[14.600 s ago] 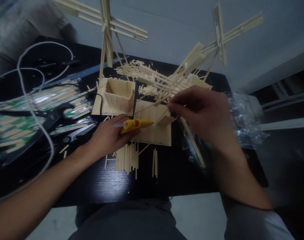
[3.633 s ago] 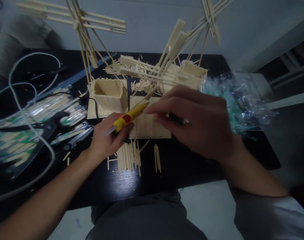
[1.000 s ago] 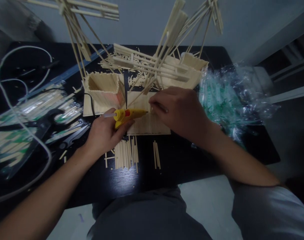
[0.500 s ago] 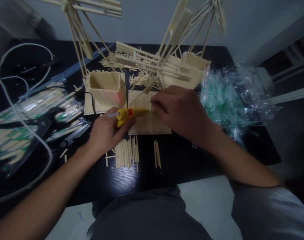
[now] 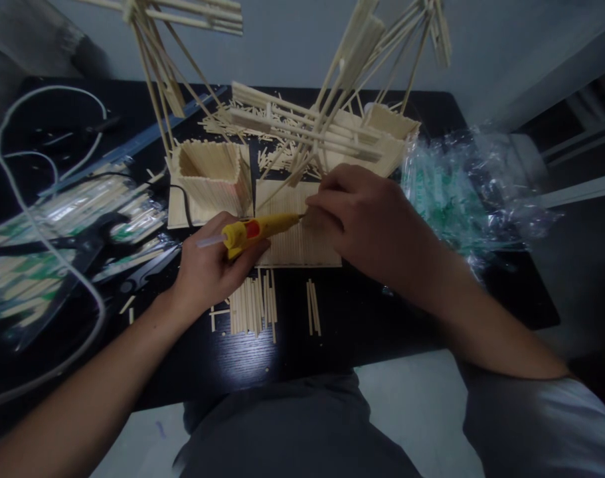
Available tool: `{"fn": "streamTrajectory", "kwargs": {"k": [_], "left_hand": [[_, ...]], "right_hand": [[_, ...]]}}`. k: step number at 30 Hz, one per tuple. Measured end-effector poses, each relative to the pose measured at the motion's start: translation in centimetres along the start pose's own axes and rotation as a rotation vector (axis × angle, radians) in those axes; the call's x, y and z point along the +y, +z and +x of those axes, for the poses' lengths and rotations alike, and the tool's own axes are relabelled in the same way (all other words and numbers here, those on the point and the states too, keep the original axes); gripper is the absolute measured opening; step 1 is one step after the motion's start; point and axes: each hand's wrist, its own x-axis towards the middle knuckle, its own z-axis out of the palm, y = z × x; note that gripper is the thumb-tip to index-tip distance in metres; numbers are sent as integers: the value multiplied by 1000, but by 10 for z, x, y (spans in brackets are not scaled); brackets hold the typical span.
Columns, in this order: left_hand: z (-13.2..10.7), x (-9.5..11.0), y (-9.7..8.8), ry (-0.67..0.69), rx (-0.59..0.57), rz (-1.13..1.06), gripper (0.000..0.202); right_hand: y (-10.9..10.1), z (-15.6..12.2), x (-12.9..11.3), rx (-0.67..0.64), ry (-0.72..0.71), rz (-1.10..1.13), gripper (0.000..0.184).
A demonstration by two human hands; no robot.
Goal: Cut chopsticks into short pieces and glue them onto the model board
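Our left hand (image 5: 207, 269) grips the glue gun (image 5: 265, 227); what our right hand (image 5: 369, 216) holds we cannot tell. Tabletop (image 5: 362, 322) separates the panel (image 5: 297, 249) from its lower-centre edge.

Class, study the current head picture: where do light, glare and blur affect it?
Head view: dim overall, with a glare patch on the black table below the loose sticks; head view: small glints on the crumpled plastic wrapping at picture right; head view: soft detail at the right hand, so anything pinched beside the yellow glue gun is unclear.
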Motion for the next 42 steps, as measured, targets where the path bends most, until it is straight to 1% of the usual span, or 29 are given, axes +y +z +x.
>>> {"fn": "streamTrajectory", "kwargs": {"k": [3,7,14,17,20,26,34,38,42], "left_hand": [[0,3,-2,58,36,-16,21],[1,2,-1,96,36,-23,20],[1,0,1,94,41,-11,17],[1,2,2,98,18,25,17],[1,5,2,74,-6,42,14],[0,6,2,55,-21,81,16],[1,5,3,62,-7,66,19],[1,3,3,64,-21,74,22],[0,1,3,13,-73,75,26]], "right_hand": [[-2,1,0,-26,31,14,33],[-5,2,1,-71,59,28,34],[-7,2,3,-68,61,64,35],[-7,2,4,-59,49,86,37],[-7,1,4,-58,56,95,41],[-7,2,4,-60,60,94,42],[-11,5,1,-127,95,86,39],[-8,3,3,-66,62,78,40],[-7,2,4,-65,54,71,39]]}}
